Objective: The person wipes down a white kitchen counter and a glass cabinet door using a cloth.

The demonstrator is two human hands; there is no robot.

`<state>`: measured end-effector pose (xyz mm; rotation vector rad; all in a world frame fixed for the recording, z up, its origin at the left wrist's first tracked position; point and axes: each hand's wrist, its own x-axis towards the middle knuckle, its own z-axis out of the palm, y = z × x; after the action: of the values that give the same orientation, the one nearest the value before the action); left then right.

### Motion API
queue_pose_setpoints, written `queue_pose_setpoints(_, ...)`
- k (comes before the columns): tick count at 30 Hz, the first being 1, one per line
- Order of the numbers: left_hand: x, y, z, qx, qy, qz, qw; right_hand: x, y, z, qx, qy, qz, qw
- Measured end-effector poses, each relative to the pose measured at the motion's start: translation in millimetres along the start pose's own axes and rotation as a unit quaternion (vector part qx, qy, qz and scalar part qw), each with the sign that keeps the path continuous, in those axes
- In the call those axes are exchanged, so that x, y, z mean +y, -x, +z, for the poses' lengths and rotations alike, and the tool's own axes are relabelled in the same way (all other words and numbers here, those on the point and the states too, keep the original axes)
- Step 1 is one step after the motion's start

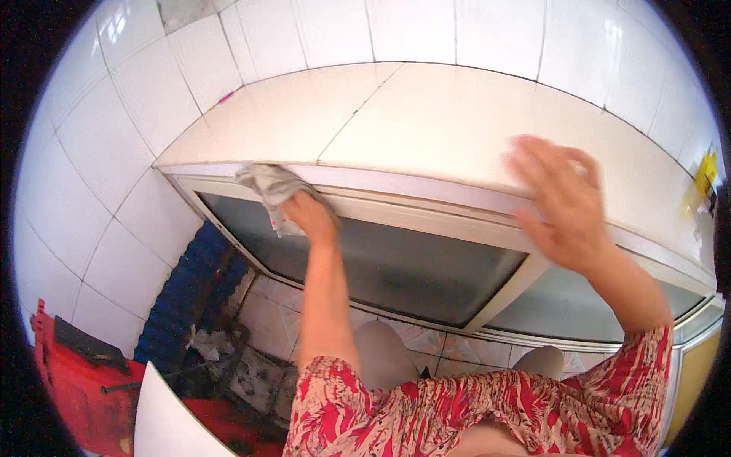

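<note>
My left hand [311,217] is closed on a grey cloth [276,185], pressing it against the front edge of a cream tiled counter [365,122]. Part of the cloth hangs down over the top of the cabinet frame, and small red spots show on it near my fingers. My right hand [563,206] is raised near the counter's front edge further right, holding nothing, its fingers apart and somewhat blurred. Below the counter, a cabinet front [426,263] has dark glass panels in a pale frame.
White wall tiles [415,30] rise behind the counter. A small pink object [226,98] lies at its back left edge, a yellow item [708,169] at the far right. Lower left stand a red object [84,381], blue corrugated material [179,297] and a white panel [171,419].
</note>
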<state>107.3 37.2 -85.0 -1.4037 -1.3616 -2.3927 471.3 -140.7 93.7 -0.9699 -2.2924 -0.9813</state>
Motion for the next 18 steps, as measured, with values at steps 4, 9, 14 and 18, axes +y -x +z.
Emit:
queue_pose_setpoints(4,82,113,58,-0.07,0.018,-0.017,0.997,63,138,-10,0.054,0.193,0.249,0.948)
queue_pose_setpoints(9,175,208,98,-0.172,-0.092,0.225,0.955,63,195,-10,0.089,0.156,0.314,0.932)
queue_pose_setpoints(14,139,178,91,-0.133,-0.168,0.188,0.959,62,185,-5,0.117,0.12,0.33,0.929)
queue_pose_setpoints(18,132,123,64,-0.156,-0.031,0.117,0.98,53,179,10,0.156,0.117,0.342,0.919)
